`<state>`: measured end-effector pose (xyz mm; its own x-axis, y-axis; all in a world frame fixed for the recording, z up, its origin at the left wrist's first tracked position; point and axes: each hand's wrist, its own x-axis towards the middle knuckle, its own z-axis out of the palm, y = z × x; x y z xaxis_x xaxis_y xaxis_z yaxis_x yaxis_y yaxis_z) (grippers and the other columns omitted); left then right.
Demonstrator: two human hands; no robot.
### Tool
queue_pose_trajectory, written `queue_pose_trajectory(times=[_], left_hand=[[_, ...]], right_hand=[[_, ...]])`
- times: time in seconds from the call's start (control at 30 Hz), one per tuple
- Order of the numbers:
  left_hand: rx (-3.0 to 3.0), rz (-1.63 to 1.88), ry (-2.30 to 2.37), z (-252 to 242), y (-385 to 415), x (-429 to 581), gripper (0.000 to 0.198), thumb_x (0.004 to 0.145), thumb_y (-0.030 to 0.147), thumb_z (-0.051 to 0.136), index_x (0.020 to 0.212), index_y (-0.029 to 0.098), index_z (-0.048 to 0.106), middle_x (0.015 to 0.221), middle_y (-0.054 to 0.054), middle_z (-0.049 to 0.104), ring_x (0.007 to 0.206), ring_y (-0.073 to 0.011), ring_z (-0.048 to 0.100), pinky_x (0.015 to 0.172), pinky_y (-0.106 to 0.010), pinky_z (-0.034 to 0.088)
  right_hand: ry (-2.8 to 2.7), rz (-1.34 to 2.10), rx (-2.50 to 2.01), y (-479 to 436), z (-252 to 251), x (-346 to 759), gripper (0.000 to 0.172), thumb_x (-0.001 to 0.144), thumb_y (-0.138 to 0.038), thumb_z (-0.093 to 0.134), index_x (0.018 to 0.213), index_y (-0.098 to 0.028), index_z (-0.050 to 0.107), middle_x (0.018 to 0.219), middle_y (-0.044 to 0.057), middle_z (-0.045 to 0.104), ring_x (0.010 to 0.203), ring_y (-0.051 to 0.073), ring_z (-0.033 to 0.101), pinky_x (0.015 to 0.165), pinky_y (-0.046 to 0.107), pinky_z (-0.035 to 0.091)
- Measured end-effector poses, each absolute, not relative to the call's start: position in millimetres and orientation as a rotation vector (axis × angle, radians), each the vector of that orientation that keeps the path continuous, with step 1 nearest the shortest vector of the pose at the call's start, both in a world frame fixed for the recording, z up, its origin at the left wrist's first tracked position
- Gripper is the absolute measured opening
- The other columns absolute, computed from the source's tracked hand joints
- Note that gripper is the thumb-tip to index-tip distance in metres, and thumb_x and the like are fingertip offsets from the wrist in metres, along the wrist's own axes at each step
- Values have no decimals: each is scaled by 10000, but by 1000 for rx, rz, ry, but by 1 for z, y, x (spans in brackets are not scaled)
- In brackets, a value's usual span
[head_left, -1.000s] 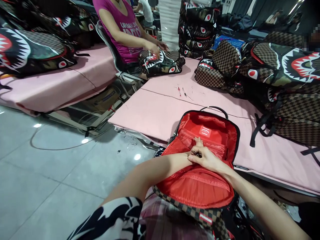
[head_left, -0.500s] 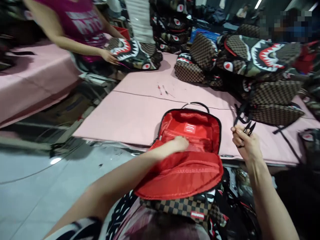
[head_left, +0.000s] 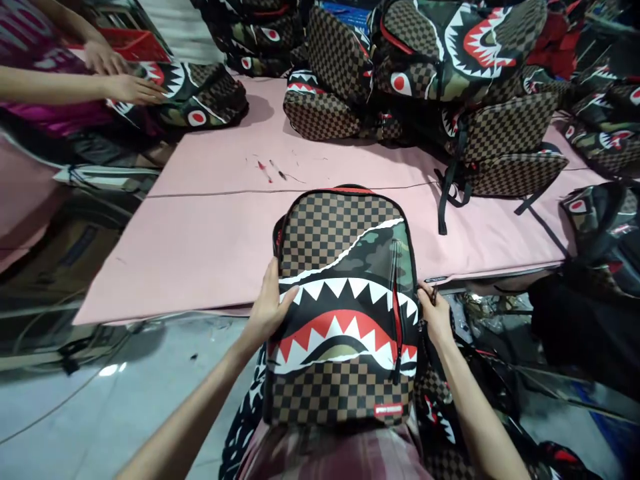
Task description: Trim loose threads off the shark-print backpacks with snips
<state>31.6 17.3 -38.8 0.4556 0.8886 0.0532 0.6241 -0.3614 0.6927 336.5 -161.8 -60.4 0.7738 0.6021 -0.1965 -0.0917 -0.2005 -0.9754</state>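
Observation:
A brown checkered backpack (head_left: 345,313) with a shark mouth and camouflage patch lies closed on my lap, its top resting on the pink table (head_left: 210,233). My left hand (head_left: 267,307) grips its left side, thumb on the front. My right hand (head_left: 436,313) holds its right side, fingers curled, with small dark snips still caught in them.
A heap of matching shark backpacks (head_left: 450,87) fills the table's far right side. Thread scraps (head_left: 273,170) lie mid-table. A co-worker's hands (head_left: 125,83) rest on another backpack (head_left: 200,100) at the far left. More bags (head_left: 600,227) hang off the right edge.
The backpack's red-lined flap has been closed, so its shark front now faces up. Both my hands moved to the bag's sides. The view tilted down and right.

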Motion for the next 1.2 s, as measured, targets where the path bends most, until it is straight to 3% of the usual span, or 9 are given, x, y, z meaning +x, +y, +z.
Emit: queue_pose_trajectory(times=[0.23,0.3,0.4,0.5,0.63,0.83,0.97,1.07,1.2], left_hand=[[2582,701,1245,-6,-25,70,559,852,270,458,1375,153,302,1453,-146,285,1361,-325,173,1069,-549,220],[2809,508,760,-3,-57,91,487,852,250,462,1331,206,383,1376,-98,429,1329,-297,271,1044,-534,271],[2896,265,310,-10,-96,113,532,839,393,506,1319,196,391,1414,-96,381,1304,-280,322,1027,-511,305],[2886,301,320,-16,-116,111,447,845,379,513,1240,174,477,1380,-103,426,1272,-291,362,1015,-500,315],[2821,458,25,-18,-138,90,251,880,250,474,1092,161,576,1146,-63,618,1072,-190,533,954,-363,397],[2913,426,-77,-31,-166,79,313,901,185,436,1205,168,507,1276,-49,547,1194,-158,471,1007,-307,378],[2869,288,-118,-35,-166,76,386,912,170,404,1298,175,423,1364,-41,461,1303,-151,343,1072,-309,317],[2792,219,-136,-34,-164,73,397,912,178,413,1309,183,407,1354,-28,473,1308,-154,337,1070,-321,325],[2757,206,-84,-35,-163,74,389,915,156,398,1303,177,412,1363,-29,460,1310,-157,333,1083,-333,311]], right_hand=[[-414,679,-1620,-139,-62,343,306,617,-425,691,732,-146,643,654,6,613,605,138,539,618,286,448],[-396,637,-1618,-142,-58,344,302,634,-403,687,794,-149,652,748,25,643,688,153,565,685,299,453],[-450,504,-1692,-163,-43,339,313,690,-388,656,915,-172,655,901,45,651,817,171,568,779,314,436],[-852,541,-1813,-204,-24,324,267,746,-341,622,974,-208,662,870,37,630,764,170,565,720,307,452],[-1417,750,-1770,-250,-18,288,341,801,-204,534,1124,-272,617,889,46,582,756,164,578,633,269,473],[-1458,516,-1891,-244,-28,254,324,786,-98,428,964,-236,661,787,43,551,659,144,545,563,253,437],[-1266,422,-1849,-198,-7,276,144,819,-244,516,768,-208,646,720,30,578,637,149,526,587,271,420],[-1243,296,-1829,-135,16,310,186,783,-315,580,652,-187,610,696,21,590,651,150,523,611,272,392],[-1218,200,-1869,-51,35,344,181,758,-333,591,714,-169,653,713,17,606,670,159,549,608,268,386]])
